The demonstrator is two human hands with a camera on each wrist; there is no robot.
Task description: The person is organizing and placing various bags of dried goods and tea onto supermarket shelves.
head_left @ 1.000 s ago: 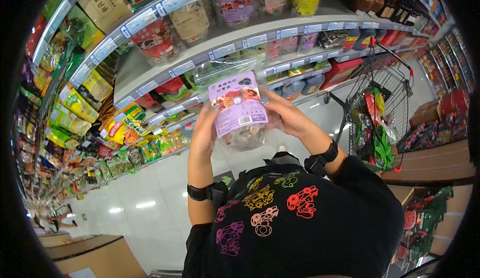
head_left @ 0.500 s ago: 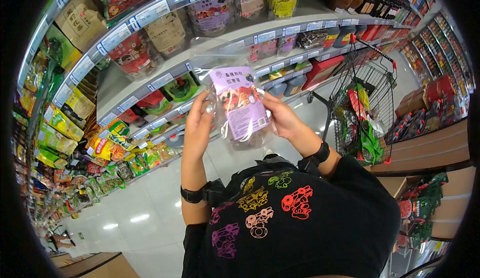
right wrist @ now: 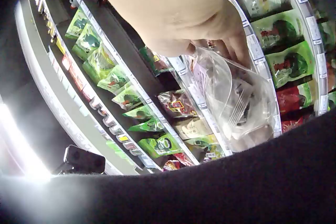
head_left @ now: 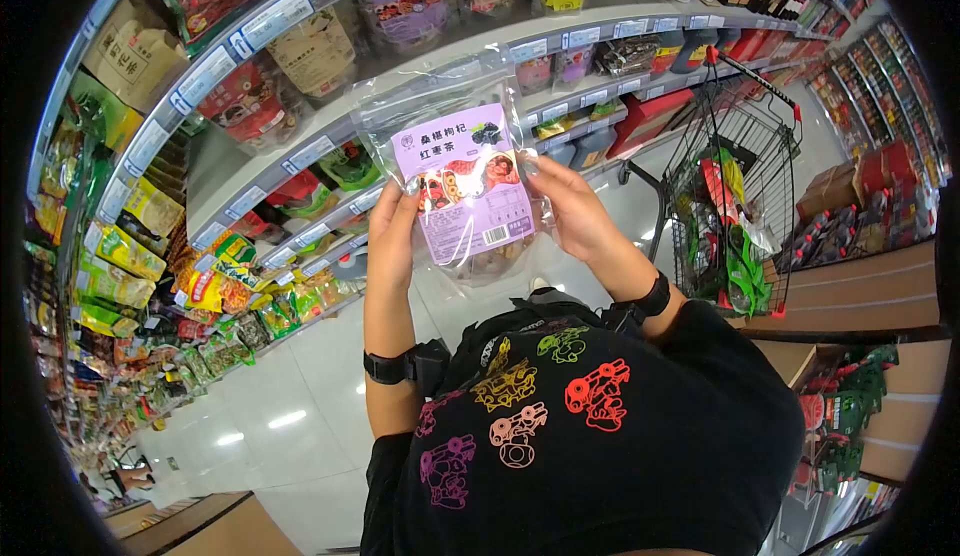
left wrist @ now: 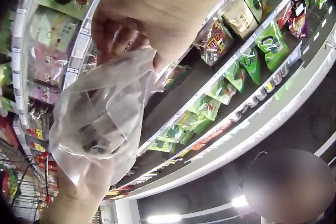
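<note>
A clear zip pouch with a purple label (head_left: 468, 181) is held upright between both hands in the head view, its printed side facing up toward the head camera. The left hand (head_left: 394, 231) grips its left edge, thumb on the front. On the right edge, the right hand (head_left: 577, 218) pinches the pouch with thumb in front and fingers behind. In the left wrist view the clear bottom of the pouch (left wrist: 100, 124) hangs beside the left hand (left wrist: 147, 24). The right wrist view has the right hand (right wrist: 184, 19) at the pouch's edge (right wrist: 236, 95).
Curved shelves (head_left: 330, 121) with bagged goods run in front and to the left. Similar purple pouches (head_left: 405, 4) stand on the upper shelf. A wire shopping cart (head_left: 735, 176) holding goods is at the right. Cardboard boxes (head_left: 205, 526) lie at the lower left.
The pouch was tilted and turned slightly about half a second ago; its label now faces the head camera more squarely. The head view has shifted, so the shelves appear further left than at first.
</note>
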